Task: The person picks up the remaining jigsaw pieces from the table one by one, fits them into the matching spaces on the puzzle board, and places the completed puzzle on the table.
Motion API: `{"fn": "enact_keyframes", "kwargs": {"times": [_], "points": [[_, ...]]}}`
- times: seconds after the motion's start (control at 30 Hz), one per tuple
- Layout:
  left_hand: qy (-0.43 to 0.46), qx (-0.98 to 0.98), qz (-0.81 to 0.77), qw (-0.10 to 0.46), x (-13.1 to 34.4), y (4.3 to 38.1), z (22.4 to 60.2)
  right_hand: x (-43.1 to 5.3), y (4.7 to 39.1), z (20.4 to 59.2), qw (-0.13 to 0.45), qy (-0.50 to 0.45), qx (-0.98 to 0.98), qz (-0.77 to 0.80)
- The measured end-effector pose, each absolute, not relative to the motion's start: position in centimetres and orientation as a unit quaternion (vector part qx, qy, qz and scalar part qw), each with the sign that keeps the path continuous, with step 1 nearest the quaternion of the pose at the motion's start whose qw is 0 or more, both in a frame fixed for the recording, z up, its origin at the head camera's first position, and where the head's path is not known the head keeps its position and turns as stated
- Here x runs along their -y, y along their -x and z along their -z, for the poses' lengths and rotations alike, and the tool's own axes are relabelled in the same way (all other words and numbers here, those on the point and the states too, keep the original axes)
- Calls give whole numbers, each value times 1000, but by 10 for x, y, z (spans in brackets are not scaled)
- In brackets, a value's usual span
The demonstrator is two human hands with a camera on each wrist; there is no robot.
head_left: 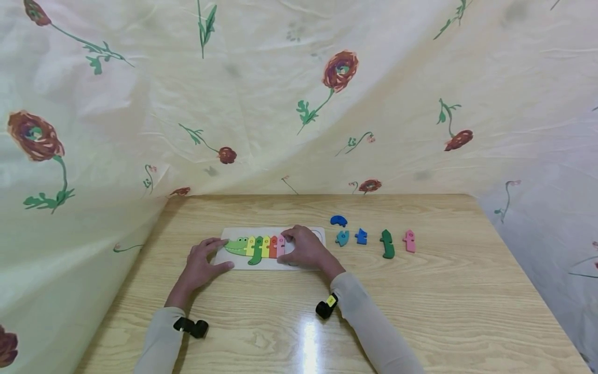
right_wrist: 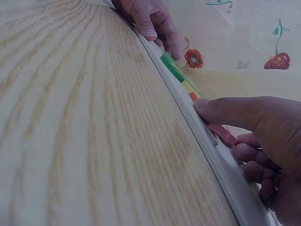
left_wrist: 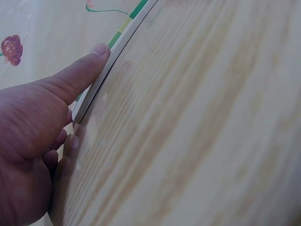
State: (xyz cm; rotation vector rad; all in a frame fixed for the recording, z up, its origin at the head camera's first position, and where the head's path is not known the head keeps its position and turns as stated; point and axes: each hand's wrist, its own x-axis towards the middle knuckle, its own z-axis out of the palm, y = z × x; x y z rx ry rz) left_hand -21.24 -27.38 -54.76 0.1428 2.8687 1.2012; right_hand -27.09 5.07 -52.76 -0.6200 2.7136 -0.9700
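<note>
A white puzzle board (head_left: 252, 268) lies on the table, bearing a crocodile of coloured pieces. Its green head (head_left: 235, 248) is at the left end, followed by yellow, green, yellow and red pieces. Beside the red one, a pink puzzle piece (head_left: 281, 245) sits between the thumb and fingers of my right hand (head_left: 307, 249). From the right wrist, that pink piece looks tilted, with the thumb at the board's front side. My left hand (head_left: 203, 262) rests on the board's left end, thumb extended along the front edge and forefinger near the head.
Loose pieces lie right of the board: a dark blue curved piece (head_left: 338, 221), a light blue piece (head_left: 342, 238), a blue piece (head_left: 361, 236), a green piece (head_left: 387, 244) and another pink piece (head_left: 409, 241). Flowered cloth (head_left: 280, 104) hangs around the wooden table (head_left: 261, 322).
</note>
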Motion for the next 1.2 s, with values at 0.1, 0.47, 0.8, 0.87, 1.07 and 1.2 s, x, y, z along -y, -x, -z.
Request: {"fn": "enact_keyframes", "kwargs": {"times": [0.1, 0.47, 0.8, 0.87, 1.07, 1.2], "points": [[-45, -922, -385, 14, 273, 212, 547, -51, 271, 528, 101, 208, -917, 326], [-48, -923, -381, 9, 273, 212, 547, -49, 271, 527, 110, 198, -921, 318], [-51, -923, -381, 8, 274, 212, 548, -50, 271, 527, 105, 196, -918, 329], [-50, -923, -382, 9, 274, 213, 548, -52, 271, 526, 101, 201, -914, 337], [-47, -922, -383, 10, 275, 213, 550, -60, 270, 522, 86, 213, -898, 374], [-45, -922, -383, 10, 275, 213, 550, -64, 270, 520, 73, 226, -894, 381]]}}
